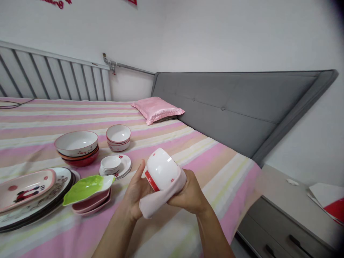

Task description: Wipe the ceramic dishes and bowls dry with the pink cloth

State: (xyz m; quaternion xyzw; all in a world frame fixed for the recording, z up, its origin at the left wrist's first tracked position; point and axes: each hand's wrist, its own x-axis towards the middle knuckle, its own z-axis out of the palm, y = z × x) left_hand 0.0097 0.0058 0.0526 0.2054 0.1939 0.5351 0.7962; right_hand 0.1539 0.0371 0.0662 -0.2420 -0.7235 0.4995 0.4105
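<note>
Above the striped bedspread, a white bowl (162, 168) with small red prints and a red band is tilted on its side between my hands. My left hand (138, 193) grips the bowl from the left, thumb raised along it; its other fingers are partly hidden. A pale pink cloth (157, 202) wraps under and around the bowl's right side. My right hand (192, 191) is closed on this cloth and presses it against the bowl. Left of my hands stand small white dishes (111, 163) on white plates (125, 165) with red flowers.
Stacked bowls (118, 134), larger bowls (77, 143), a green leaf-shaped dish (87, 188) on pink dishes, and a pink oval plate (27, 190) on bigger plates lie leftward. A pink pillow (158, 109) rests by the grey headboard (215, 104). A nightstand (292, 211) stands right.
</note>
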